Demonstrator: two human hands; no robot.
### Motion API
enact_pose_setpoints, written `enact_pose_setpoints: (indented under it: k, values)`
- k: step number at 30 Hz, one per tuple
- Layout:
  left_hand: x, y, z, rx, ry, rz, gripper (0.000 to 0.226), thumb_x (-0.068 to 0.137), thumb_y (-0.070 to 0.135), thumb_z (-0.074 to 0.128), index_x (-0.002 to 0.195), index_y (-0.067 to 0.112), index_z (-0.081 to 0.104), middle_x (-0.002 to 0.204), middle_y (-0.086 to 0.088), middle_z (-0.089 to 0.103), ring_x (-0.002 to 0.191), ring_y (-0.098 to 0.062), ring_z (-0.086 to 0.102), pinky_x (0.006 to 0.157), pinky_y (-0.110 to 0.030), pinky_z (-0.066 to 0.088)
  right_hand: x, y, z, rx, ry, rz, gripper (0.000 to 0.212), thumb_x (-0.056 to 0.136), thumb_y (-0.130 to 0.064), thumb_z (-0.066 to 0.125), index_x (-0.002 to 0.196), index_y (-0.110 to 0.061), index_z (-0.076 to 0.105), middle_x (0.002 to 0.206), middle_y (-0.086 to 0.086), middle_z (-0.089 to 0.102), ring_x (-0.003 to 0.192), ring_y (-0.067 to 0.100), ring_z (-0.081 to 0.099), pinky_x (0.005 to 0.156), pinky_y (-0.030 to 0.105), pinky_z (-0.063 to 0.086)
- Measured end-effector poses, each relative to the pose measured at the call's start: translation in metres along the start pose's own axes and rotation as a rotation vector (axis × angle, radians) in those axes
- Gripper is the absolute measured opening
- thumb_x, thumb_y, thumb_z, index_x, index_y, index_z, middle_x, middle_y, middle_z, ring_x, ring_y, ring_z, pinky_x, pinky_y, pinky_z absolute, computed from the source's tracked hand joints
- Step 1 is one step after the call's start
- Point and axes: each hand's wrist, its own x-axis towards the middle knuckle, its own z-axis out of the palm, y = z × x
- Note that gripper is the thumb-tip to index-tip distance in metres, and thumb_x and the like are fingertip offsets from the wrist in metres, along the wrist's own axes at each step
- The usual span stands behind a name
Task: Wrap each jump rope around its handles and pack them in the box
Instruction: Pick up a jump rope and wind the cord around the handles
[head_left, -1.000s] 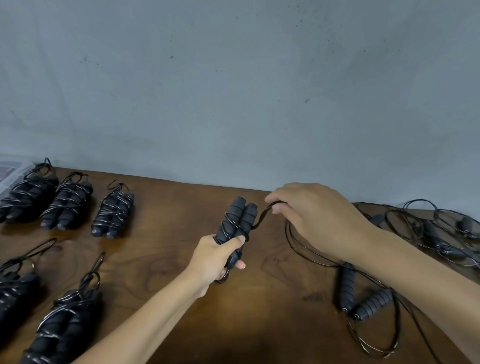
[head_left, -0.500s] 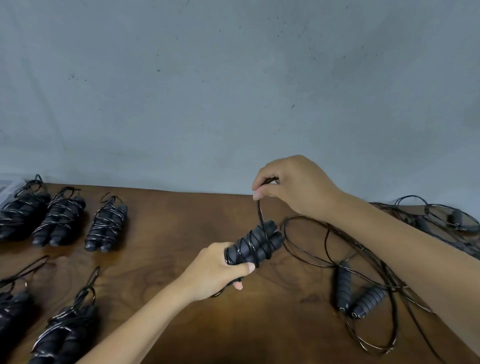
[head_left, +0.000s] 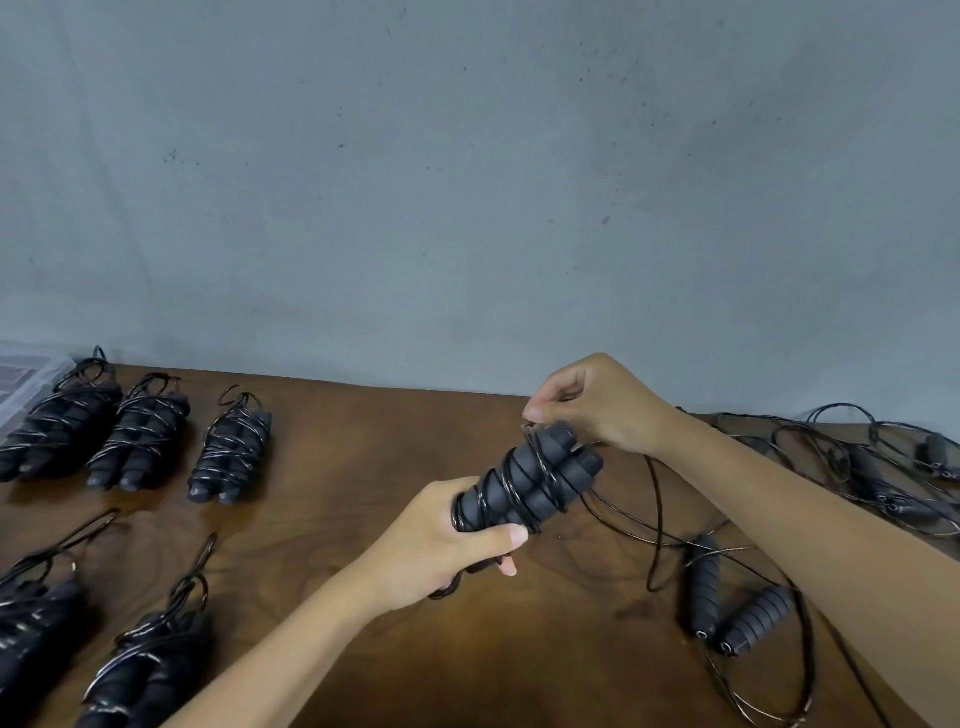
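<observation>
Gripping handles (head_left: 530, 480) left hand (head_left: 441, 545), right hand (head_left: 597, 402) pinching rope (head_left: 529, 427)

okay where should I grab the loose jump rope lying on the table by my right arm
Take the two foam handles together around their ribbed middles, coming from above. They lie nearly side by side, flat on the table, while the thin cord sprawls in loops.

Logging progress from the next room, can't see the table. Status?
Left hand grips handles, half wrapped. Right hand pinches rope end at their top. Nothing in the way.
</observation>
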Motion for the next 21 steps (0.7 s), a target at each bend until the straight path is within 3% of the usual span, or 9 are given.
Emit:
enact_pose_setpoints:
  k: [1, 3, 6, 7, 9, 11, 14, 17, 21]
  values:
    - [0.001, -0.002, 0.000, -0.045, -0.003, 0.011, 0.016, 0.098, 0.025, 0.075, 0.104, 0.012, 0.068, 0.087, -0.016, 0.077, 0.077, -0.043, 0.068, 0.067, -0.037, 0.044, -0.001, 0.003, 0.000, 0.030, -0.009, 0.017, 0.006, 0.089, -0.015, 0.078, 0.087, -0.011, 0.082, 0.089, 0.000, 0.080, 0.088, 0.017, 0.075, 0.087, 0.034, 0.059]
    - [0.002, -0.002, 0.001, -0.142, 0.008, 0.029, 0.015, 0.100, 0.016, 0.070, 0.107, 0.004, 0.066, 0.090, -0.025, 0.074, 0.074, -0.025, 0.072, 0.070, -0.027, 0.048, -0.004, 0.011, 0.003, 0.092, -0.028, 0.041, 0.012, 0.090, -0.003, 0.073, 0.084, -0.009, 0.081, 0.087, 0.003, 0.079, 0.082, 0.014, 0.074, 0.076, 0.029, 0.057]
    - [0.001, -0.002, 0.006, -0.288, 0.073, -0.001, 0.012, 0.102, 0.015, 0.067, 0.107, 0.004, 0.065, 0.093, -0.034, 0.070, 0.051, -0.009, 0.058, 0.050, -0.020, 0.037, -0.012, 0.015, 0.006, 0.080, -0.037, 0.045, 0.025, 0.091, 0.006, 0.064, 0.079, -0.009, 0.079, 0.077, -0.003, 0.076, 0.070, 0.005, 0.066, 0.070, 0.020, 0.048]
    - [0.002, -0.006, 0.007, -0.325, 0.091, -0.013, 0.017, 0.102, 0.023, 0.069, 0.108, 0.007, 0.066, 0.092, -0.031, 0.072, 0.046, -0.011, 0.049, 0.048, -0.025, 0.028, -0.015, 0.014, 0.006, 0.051, -0.033, 0.044, 0.024, 0.092, 0.002, 0.063, 0.077, -0.010, 0.079, 0.075, -0.006, 0.075, 0.070, 0.002, 0.066, 0.073, 0.020, 0.047]
    - [0.005, -0.012, 0.008, -0.402, 0.126, -0.055, 0.028, 0.095, 0.041, 0.072, 0.107, 0.016, 0.071, 0.092, -0.026, 0.076, 0.052, -0.023, 0.036, 0.057, -0.035, 0.015, -0.019, 0.012, 0.003, -0.003, -0.012, 0.048, 0.023, 0.097, -0.011, 0.066, 0.077, -0.009, 0.078, 0.075, -0.009, 0.076, 0.074, 0.000, 0.068, 0.080, 0.020, 0.046]
    - [0.007, -0.016, 0.008, -0.488, 0.157, -0.080, 0.034, 0.090, 0.048, 0.074, 0.106, 0.019, 0.071, 0.093, -0.027, 0.076, 0.067, -0.032, 0.032, 0.068, -0.046, 0.012, -0.024, 0.008, -0.002, -0.031, 0.016, 0.060, 0.024, 0.098, -0.021, 0.068, 0.079, -0.011, 0.079, 0.079, -0.012, 0.077, 0.080, -0.003, 0.070, 0.084, 0.018, 0.046]
    - [0.012, -0.019, 0.005, -0.579, 0.161, -0.114, 0.032, 0.091, 0.048, 0.073, 0.105, 0.020, 0.070, 0.095, -0.028, 0.075, 0.077, -0.036, 0.024, 0.074, -0.051, 0.011, -0.029, 0.001, -0.013, -0.110, 0.035, 0.051, 0.023, 0.098, -0.028, 0.067, 0.082, -0.019, 0.079, 0.083, -0.014, 0.077, 0.085, -0.004, 0.069, 0.086, 0.016, 0.045]
    - [0.015, -0.019, 0.005, -0.587, 0.175, -0.127, 0.037, 0.093, 0.047, 0.073, 0.106, 0.013, 0.066, 0.094, -0.029, 0.075, 0.069, -0.038, 0.013, 0.067, -0.047, 0.009, -0.035, -0.007, -0.020, -0.220, 0.048, 0.023, 0.021, 0.099, -0.030, 0.066, 0.086, -0.023, 0.080, 0.087, -0.020, 0.076, 0.092, -0.004, 0.068, 0.092, 0.017, 0.046]
    - [0.016, -0.015, 0.006, -0.574, 0.219, -0.150, 0.035, 0.098, 0.041, 0.066, 0.106, 0.007, 0.063, 0.095, -0.028, 0.075, 0.049, -0.017, 0.015, 0.045, -0.028, 0.013, -0.040, -0.011, -0.029, -0.369, 0.061, 0.003, 0.013, 0.097, -0.024, 0.068, 0.102, -0.029, 0.079, 0.095, -0.020, 0.075, 0.097, -0.006, 0.064, 0.099, 0.021, 0.047]
